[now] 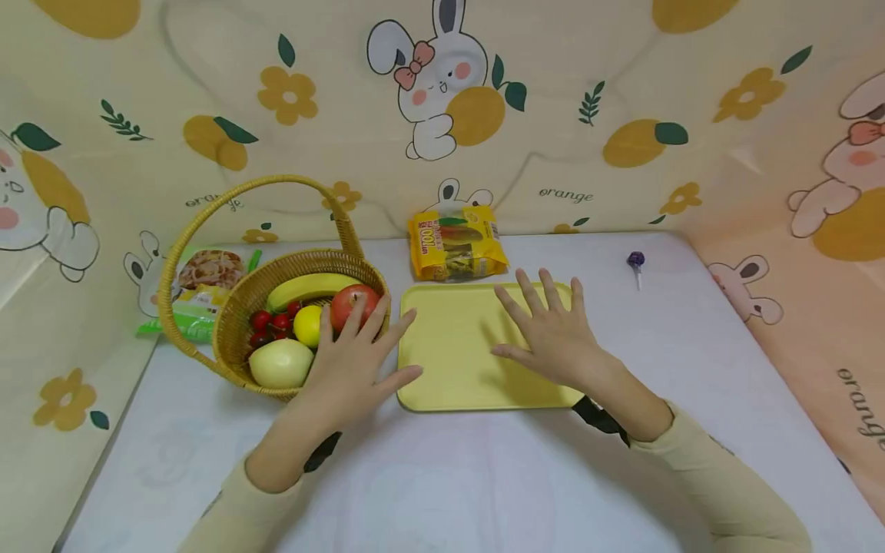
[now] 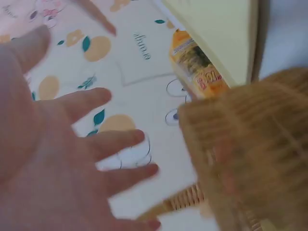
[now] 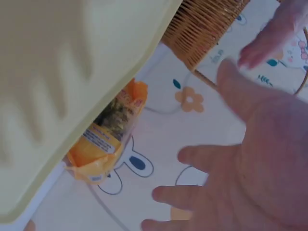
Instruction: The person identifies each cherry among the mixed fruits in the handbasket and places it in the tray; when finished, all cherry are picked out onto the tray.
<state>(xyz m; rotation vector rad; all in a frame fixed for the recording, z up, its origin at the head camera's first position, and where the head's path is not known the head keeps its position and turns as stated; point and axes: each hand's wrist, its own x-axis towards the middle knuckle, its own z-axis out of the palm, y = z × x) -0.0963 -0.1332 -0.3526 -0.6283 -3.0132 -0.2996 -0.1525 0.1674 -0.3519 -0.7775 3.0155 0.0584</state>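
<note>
White table [image 1: 449, 480]; on my head view, the left hand [image 1: 349, 365] hangs before the basket's near right side, fingers spread wide, holding nothing; the right hand [image 1: 556, 334], likewise splayed and unloaded, hovers over the tray [image 1: 442, 346]; I locate the basket [image 1: 300, 263] left of the tray, containing a pale fruit [image 1: 280, 363], lemon [image 1: 306, 326], cherries [image 1: 280, 324], apple [image 1: 346, 299] and banana [image 1: 311, 286]; beyond the tray sits a yellow packet [image 1: 459, 242], with a lollipop [image 1: 636, 261] well to its right; printed cloth [image 1: 553, 92] rises behind.
</note>
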